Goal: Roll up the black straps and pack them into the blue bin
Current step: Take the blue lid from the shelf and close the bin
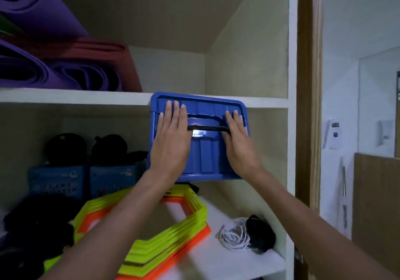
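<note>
The blue bin [200,154] is up in front of the shelving, its lidded face turned toward the person, its top edge level with the white shelf board [75,96] and its bottom edge above the lower shelf. A black handle bar [208,128] runs across the middle of the lid. The left hand [171,141] lies flat on the lid's left half, fingers stretched out and pressed to the plastic, not curled around anything; the right hand [238,139] lies flat on the right half in the same way, fingers extended, its thumb side touching the end of the handle. No straps show; the lid hides the bin's inside. Below the bin, on the lower shelf, sits a stack of yellow and orange hexagonal rings [164,236], and to their right a coil of white cord [233,234] beside a black bundle [262,232]. Behind, to the left, stand two blue boxes [56,180] topped with dark items. On the upper shelf lie rolled purple mats [32,69] and a red mat [121,63].
</note>
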`<state>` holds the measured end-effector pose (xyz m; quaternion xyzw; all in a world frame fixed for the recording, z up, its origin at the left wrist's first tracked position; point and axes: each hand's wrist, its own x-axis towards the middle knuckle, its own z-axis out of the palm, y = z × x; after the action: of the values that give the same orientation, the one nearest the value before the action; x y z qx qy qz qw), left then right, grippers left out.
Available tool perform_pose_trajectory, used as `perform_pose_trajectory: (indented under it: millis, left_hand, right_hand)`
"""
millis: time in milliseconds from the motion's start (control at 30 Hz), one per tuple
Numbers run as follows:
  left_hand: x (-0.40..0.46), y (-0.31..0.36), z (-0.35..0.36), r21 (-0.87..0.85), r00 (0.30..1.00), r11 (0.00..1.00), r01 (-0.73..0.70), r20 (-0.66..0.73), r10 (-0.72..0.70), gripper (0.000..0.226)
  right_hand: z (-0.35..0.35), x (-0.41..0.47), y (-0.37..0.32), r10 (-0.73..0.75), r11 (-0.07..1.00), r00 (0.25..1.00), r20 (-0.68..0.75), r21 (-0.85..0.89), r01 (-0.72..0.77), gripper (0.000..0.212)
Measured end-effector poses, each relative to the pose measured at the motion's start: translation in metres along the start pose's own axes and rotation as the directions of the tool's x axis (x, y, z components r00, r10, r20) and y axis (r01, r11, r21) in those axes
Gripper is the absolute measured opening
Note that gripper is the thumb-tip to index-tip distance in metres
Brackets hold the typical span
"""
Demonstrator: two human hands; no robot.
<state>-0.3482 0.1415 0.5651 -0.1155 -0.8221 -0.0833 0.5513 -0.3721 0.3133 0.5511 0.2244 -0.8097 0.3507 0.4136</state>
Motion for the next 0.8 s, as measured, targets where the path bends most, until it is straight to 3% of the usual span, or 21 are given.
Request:
perform_pose_trajectory:
  millis: [133, 267, 533, 800]
  left_hand:
    - [-0.107, -0.02, -0.005, -0.042, 0.987, 0.991, 0.127, 0.107, -0.122, 0.055]
    - [-0.234, -0.041, -0.005, -0.103, 0.914, 0.949, 0.297, 0.32, -0.251, 0.054]
    - [-0.442, -0.076, -0.01, -0.021, 0.706, 0.891, 0.454, 0.619, -0.345, 0.053]
    - [-0.536, -0.107, 0.015, 0.106, 0.511, 0.843, 0.527, 0.753, -0.414, 0.054]
  right_hand:
    - [0.048, -0.088, -0.004, 0.002, 0.999, 0.995, 0.095, 0.041, -0.006, 0.053]
    - [0.101, -0.203, -0.005, 0.098, 0.992, 0.964, 0.248, 0.051, -0.114, 0.053]
    - [0.175, -0.404, -0.015, 0.325, 0.934, 0.8, 0.505, -0.039, -0.355, 0.05]
    - [0.234, -0.472, -0.005, 0.424, 0.878, 0.615, 0.664, -0.137, -0.458, 0.051]
